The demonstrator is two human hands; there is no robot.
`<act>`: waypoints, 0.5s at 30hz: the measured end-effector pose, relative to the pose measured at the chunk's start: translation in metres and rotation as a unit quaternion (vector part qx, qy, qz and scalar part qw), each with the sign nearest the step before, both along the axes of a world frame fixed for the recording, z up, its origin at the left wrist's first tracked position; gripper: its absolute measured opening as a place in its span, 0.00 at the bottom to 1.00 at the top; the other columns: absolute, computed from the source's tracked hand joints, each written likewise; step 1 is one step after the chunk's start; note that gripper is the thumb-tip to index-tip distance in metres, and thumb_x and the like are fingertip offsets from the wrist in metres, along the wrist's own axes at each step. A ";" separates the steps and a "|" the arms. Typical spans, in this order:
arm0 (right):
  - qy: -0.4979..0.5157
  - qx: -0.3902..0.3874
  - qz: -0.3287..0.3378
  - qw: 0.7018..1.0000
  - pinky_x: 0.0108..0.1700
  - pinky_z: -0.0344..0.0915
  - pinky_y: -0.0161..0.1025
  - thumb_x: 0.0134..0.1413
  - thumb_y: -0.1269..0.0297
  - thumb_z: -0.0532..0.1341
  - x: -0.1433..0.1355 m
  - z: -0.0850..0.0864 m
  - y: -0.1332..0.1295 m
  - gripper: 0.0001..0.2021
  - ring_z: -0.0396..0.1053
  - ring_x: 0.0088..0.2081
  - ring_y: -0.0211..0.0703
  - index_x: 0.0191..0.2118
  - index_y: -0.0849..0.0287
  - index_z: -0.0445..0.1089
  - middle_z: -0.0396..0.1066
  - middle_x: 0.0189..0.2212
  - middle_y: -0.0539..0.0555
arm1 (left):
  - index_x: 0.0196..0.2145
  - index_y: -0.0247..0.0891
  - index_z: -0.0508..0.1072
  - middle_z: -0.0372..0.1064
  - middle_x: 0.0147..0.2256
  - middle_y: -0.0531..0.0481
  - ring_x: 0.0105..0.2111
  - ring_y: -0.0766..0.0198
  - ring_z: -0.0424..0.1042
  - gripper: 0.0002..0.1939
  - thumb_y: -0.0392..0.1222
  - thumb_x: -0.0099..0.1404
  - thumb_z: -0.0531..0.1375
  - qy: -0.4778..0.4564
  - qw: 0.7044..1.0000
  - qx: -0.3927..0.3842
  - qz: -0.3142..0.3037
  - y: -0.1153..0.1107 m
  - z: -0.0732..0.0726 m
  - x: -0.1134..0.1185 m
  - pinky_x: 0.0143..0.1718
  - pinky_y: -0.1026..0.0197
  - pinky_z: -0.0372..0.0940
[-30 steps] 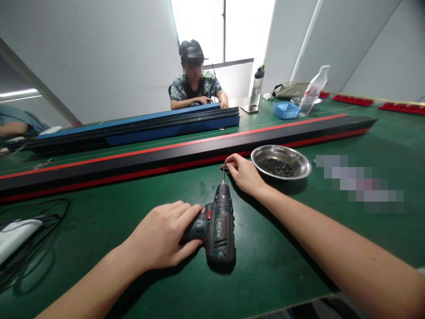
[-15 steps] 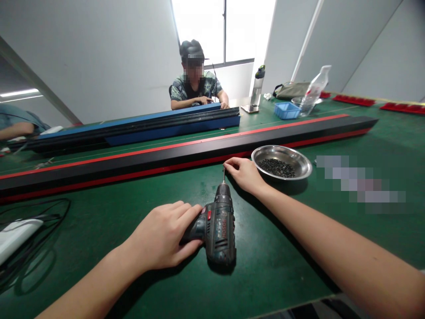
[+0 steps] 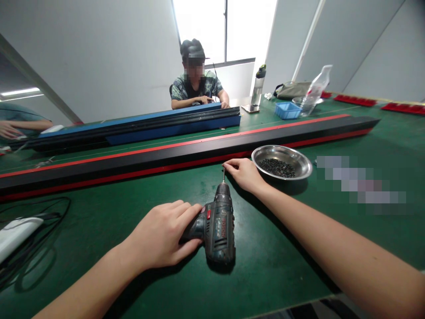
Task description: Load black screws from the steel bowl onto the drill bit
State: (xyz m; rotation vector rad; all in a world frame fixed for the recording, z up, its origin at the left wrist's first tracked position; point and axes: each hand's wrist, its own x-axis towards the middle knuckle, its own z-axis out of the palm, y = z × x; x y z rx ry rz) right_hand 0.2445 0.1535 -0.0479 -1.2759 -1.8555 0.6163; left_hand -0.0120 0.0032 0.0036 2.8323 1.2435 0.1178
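Gripping low, pinching high

Left hand [image 3: 168,235] clamped the dark pistol-shaped plastic drill [image 3: 220,232], sideways on green tabletop [image 3: 282,261]; right hand [image 3: 245,175] pinched a tiny dark piece [image 3: 223,167] at its slim metal bit [image 3: 223,177]. Risk, I judged: early squeeze spinning it, nipping skin.

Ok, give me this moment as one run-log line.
left hand: grips drill | right hand: at tip of drill bit, held piece unclear | beside it: metal bowl, small dark pieces | beyond: red-and-black beam
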 end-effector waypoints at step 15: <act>0.029 0.003 0.005 1.000 0.42 0.69 0.39 0.67 0.64 0.62 0.000 -0.003 0.004 0.10 0.78 0.37 0.45 0.40 0.60 0.81 0.83 0.36 0.55 | 0.59 0.37 0.66 0.75 0.47 0.42 0.44 0.50 0.74 0.24 0.49 0.70 0.59 0.003 1.000 -0.003 0.003 0.000 0.000 0.000 0.45 0.48 0.70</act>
